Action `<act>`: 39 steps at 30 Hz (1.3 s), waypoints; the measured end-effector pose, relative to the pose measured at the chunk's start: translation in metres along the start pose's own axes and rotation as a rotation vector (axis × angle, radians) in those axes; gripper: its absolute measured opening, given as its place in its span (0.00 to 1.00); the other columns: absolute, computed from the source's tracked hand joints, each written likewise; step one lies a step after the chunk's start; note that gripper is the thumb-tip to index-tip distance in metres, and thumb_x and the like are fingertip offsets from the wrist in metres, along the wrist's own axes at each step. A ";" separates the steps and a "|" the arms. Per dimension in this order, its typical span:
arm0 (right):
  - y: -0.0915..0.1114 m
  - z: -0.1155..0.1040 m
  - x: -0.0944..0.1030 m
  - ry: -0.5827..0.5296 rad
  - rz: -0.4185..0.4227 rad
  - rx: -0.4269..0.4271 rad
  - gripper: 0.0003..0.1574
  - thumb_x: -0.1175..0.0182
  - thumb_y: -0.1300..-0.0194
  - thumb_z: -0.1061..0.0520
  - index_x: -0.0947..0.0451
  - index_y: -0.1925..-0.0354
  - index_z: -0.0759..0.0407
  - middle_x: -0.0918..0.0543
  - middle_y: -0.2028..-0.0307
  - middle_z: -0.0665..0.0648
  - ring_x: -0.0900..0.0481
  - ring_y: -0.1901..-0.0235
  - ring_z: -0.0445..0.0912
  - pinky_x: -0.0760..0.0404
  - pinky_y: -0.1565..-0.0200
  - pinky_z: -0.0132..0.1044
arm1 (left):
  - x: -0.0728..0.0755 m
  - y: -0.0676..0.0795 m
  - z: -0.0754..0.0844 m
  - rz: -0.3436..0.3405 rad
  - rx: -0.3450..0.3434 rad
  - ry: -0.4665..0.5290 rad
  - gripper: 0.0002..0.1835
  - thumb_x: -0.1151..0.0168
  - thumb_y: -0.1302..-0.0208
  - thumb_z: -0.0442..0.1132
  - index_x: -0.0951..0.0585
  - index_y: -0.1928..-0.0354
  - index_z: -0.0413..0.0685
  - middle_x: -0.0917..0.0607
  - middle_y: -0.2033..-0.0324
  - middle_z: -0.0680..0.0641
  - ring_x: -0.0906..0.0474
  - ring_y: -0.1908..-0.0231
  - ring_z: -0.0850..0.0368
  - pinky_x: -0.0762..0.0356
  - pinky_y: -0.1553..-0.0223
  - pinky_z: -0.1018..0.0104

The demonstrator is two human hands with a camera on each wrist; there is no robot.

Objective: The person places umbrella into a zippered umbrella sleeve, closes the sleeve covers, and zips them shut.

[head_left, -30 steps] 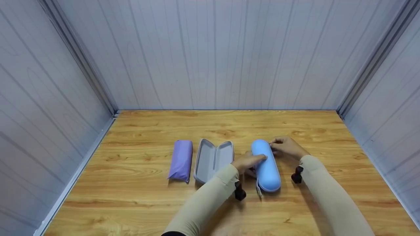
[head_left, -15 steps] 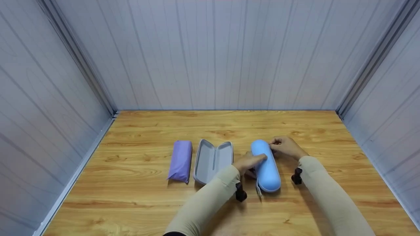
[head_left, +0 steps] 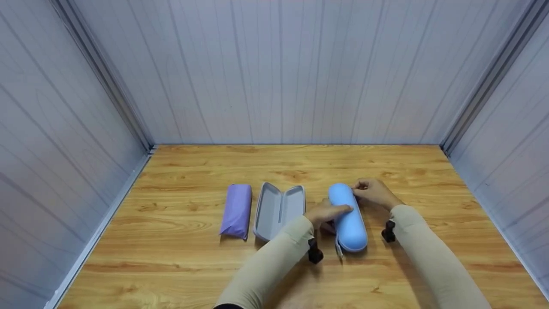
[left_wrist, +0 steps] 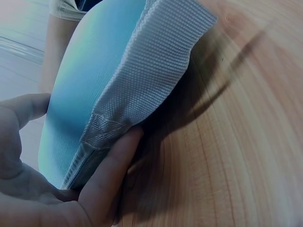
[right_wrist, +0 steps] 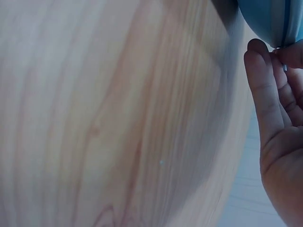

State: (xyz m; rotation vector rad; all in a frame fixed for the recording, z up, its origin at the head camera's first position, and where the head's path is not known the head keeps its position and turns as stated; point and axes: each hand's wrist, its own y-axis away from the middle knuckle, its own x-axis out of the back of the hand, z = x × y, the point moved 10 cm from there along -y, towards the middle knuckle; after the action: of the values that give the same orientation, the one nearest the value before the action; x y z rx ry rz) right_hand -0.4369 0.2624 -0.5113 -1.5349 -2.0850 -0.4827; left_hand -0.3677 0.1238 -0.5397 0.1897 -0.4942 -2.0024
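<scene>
A light blue zippered case (head_left: 349, 227), long with rounded ends, lies on the wooden table at the right of the middle. My left hand (head_left: 324, 213) holds it from the left side, thumb across its top and fingers low along its edge. In the left wrist view a grey woven strap (left_wrist: 147, 71) hangs from the case's side, touching one finger. At the far right end of the case my right hand (head_left: 374, 193) pinches a small zipper pull (right_wrist: 285, 67). Most of that pull is hidden between the thumb and fingers.
Left of the blue case lies an unfolded grey case (head_left: 268, 212), its two halves spread apart. Farther left is a purple wrapped packet (head_left: 236, 210). Pale panel walls (head_left: 274, 73) stand behind the table (head_left: 171, 257) and on both sides.
My left thumb has shifted slightly to the right over the blue case. Both hands otherwise stay in place, and the case has hardly moved.
</scene>
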 end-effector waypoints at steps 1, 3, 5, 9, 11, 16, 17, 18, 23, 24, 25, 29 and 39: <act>0.000 0.000 0.000 -0.003 0.001 0.003 0.13 0.39 0.40 0.49 0.20 0.65 0.58 0.19 0.66 0.55 0.22 0.64 0.49 0.23 0.61 0.42 | 0.000 0.000 0.000 -0.002 -0.002 0.000 0.38 0.36 0.48 0.53 0.38 0.40 0.44 0.25 0.56 0.41 0.24 0.60 0.43 0.22 0.69 0.51; -0.001 -0.001 0.000 0.000 0.004 0.012 0.12 0.39 0.40 0.50 0.20 0.66 0.58 0.19 0.66 0.55 0.22 0.64 0.50 0.23 0.62 0.42 | 0.000 0.000 0.001 -0.006 -0.006 0.001 0.38 0.36 0.47 0.53 0.39 0.39 0.44 0.25 0.56 0.41 0.24 0.59 0.43 0.22 0.69 0.50; -0.001 -0.002 0.001 0.011 0.003 0.025 0.12 0.39 0.40 0.50 0.20 0.66 0.58 0.19 0.66 0.55 0.22 0.64 0.49 0.23 0.62 0.41 | 0.000 0.000 0.001 -0.008 -0.011 0.002 0.39 0.36 0.47 0.53 0.40 0.38 0.45 0.26 0.55 0.41 0.24 0.59 0.43 0.22 0.69 0.50; 0.000 -0.002 0.001 0.022 -0.002 0.041 0.11 0.40 0.39 0.51 0.20 0.65 0.58 0.19 0.66 0.56 0.23 0.64 0.49 0.22 0.63 0.41 | 0.001 0.000 0.002 -0.006 -0.022 -0.004 0.38 0.36 0.47 0.53 0.39 0.38 0.44 0.25 0.55 0.41 0.24 0.59 0.43 0.22 0.69 0.50; 0.001 -0.001 0.001 0.016 -0.012 0.039 0.11 0.40 0.39 0.52 0.20 0.64 0.58 0.20 0.65 0.57 0.23 0.64 0.49 0.21 0.64 0.41 | 0.002 0.000 0.002 -0.003 -0.025 -0.008 0.38 0.36 0.47 0.53 0.38 0.39 0.43 0.25 0.56 0.41 0.23 0.61 0.44 0.21 0.70 0.51; 0.004 -0.001 0.000 0.018 -0.029 0.060 0.10 0.39 0.40 0.54 0.20 0.63 0.59 0.20 0.66 0.59 0.23 0.65 0.51 0.21 0.66 0.42 | 0.004 -0.001 0.001 0.004 -0.024 -0.007 0.36 0.36 0.47 0.53 0.36 0.42 0.40 0.24 0.58 0.41 0.22 0.62 0.44 0.21 0.71 0.52; 0.005 -0.002 0.000 0.025 -0.032 0.066 0.10 0.39 0.40 0.54 0.20 0.64 0.59 0.19 0.67 0.59 0.23 0.65 0.51 0.21 0.66 0.42 | 0.004 -0.001 0.001 0.005 -0.024 -0.007 0.36 0.36 0.47 0.53 0.36 0.42 0.40 0.24 0.59 0.41 0.22 0.63 0.44 0.21 0.71 0.52; 0.006 -0.003 0.000 0.040 -0.032 0.072 0.09 0.39 0.40 0.54 0.20 0.64 0.58 0.19 0.67 0.58 0.23 0.66 0.50 0.22 0.66 0.41 | 0.004 0.000 0.001 0.006 -0.023 -0.006 0.36 0.36 0.47 0.53 0.36 0.42 0.40 0.24 0.59 0.41 0.22 0.63 0.44 0.21 0.71 0.52; 0.009 -0.007 0.000 0.091 -0.040 0.067 0.06 0.40 0.40 0.53 0.20 0.66 0.54 0.19 0.68 0.53 0.23 0.66 0.47 0.22 0.66 0.39 | 0.006 0.001 0.001 0.009 -0.019 -0.013 0.34 0.36 0.47 0.53 0.34 0.44 0.40 0.23 0.60 0.42 0.22 0.63 0.46 0.21 0.71 0.52; 0.009 -0.008 0.000 0.098 -0.038 0.067 0.06 0.40 0.40 0.52 0.20 0.66 0.53 0.19 0.68 0.53 0.23 0.66 0.47 0.22 0.65 0.39 | 0.006 0.001 0.002 0.008 -0.021 -0.014 0.34 0.36 0.47 0.53 0.34 0.44 0.40 0.23 0.61 0.42 0.22 0.63 0.46 0.21 0.71 0.52; 0.009 -0.008 0.001 0.104 -0.035 0.068 0.06 0.39 0.40 0.52 0.20 0.66 0.52 0.19 0.68 0.52 0.23 0.66 0.47 0.22 0.65 0.40 | 0.005 0.001 0.002 0.007 -0.023 -0.017 0.33 0.36 0.47 0.53 0.33 0.45 0.40 0.23 0.61 0.42 0.22 0.63 0.46 0.21 0.71 0.52; 0.011 -0.011 0.003 0.146 -0.017 0.084 0.05 0.40 0.40 0.52 0.19 0.66 0.50 0.19 0.68 0.50 0.23 0.66 0.46 0.24 0.63 0.42 | 0.004 0.001 0.005 -0.003 -0.040 -0.019 0.33 0.37 0.47 0.52 0.34 0.44 0.40 0.23 0.61 0.42 0.23 0.63 0.46 0.21 0.72 0.52; 0.017 -0.015 0.004 0.247 -0.001 0.143 0.04 0.40 0.39 0.53 0.20 0.64 0.48 0.20 0.69 0.47 0.24 0.66 0.44 0.26 0.63 0.42 | -0.003 0.001 0.003 -0.023 -0.034 0.003 0.35 0.37 0.46 0.51 0.37 0.41 0.42 0.24 0.58 0.41 0.23 0.61 0.44 0.22 0.70 0.50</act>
State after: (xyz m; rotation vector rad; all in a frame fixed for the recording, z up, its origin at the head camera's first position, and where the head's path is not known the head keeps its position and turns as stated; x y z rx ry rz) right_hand -0.4191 0.2621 -0.4971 -1.3216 -1.8885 -0.4858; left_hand -0.3664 0.1264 -0.5365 0.1779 -0.4577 -2.0314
